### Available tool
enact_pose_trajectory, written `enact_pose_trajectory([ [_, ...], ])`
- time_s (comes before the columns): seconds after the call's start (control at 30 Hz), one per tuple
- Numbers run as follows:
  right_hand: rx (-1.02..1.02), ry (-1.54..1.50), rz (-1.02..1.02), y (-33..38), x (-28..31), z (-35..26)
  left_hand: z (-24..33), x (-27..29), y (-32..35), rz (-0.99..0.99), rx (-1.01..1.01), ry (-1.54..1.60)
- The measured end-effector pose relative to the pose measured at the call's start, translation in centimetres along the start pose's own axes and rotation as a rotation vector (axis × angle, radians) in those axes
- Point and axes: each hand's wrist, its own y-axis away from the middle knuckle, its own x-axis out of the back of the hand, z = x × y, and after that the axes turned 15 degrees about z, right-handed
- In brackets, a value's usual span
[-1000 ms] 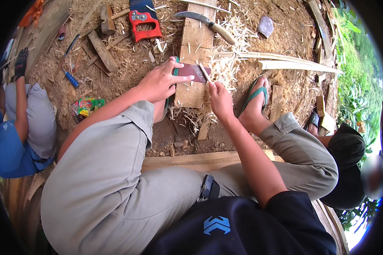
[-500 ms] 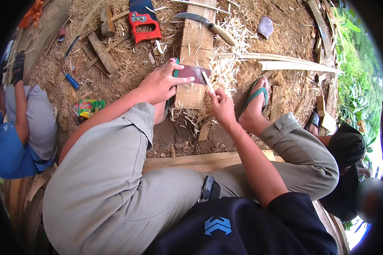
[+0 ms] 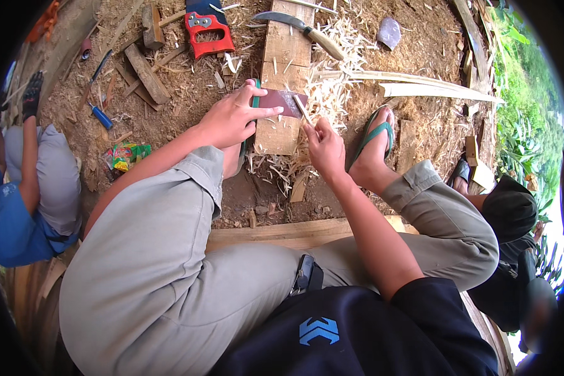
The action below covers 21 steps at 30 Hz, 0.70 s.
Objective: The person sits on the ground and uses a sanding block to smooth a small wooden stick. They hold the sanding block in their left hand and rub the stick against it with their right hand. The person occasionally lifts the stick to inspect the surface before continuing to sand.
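Fingers of our left hand (image 3: 232, 119) press a dark reddish-brown sheet of sandpaper (image 3: 283, 101) flat on the pale wooden plank (image 3: 281, 59), while our right hand (image 3: 324, 145) pinches a thin pale wooden sliver (image 3: 302, 109) (tip touching the sheet's edge).

Soft, even daylight lit the scene, brightest at the right edge, where the green foliage (image 3: 527, 94) looked nearly washed out. Shadows were faint and diffuse, with no hard glare on the ground. The centre was sharp, while fisheye bending curved straight edges near the rim, which faded into a black vignette.
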Motion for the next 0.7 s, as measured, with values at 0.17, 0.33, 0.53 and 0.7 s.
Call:
enact_pose_trajectory([
  [0.17, 0.004, 0.058, 0.006, 0.2, 0.7, -1.0, -0.1, 0.0, 0.0, 0.012, -0.031, -0.012],
  [0.33, 0.039, 0.018, 0.003, 0.7, 1.1, -0.4, 0.2, 0.1, 0.1, 0.011, -0.042, -0.035],
  [0.53, 0.047, -0.053, 0.005, -0.8, 1.0, -1.5, -0.2, 0.0, -0.1, 0.000, -0.020, -0.022],
  [0.7, 0.024, -0.137, -0.024, -0.1, 0.6, 0.6, 0.0, 0.1, -0.2, -0.013, -0.012, -0.010],
])
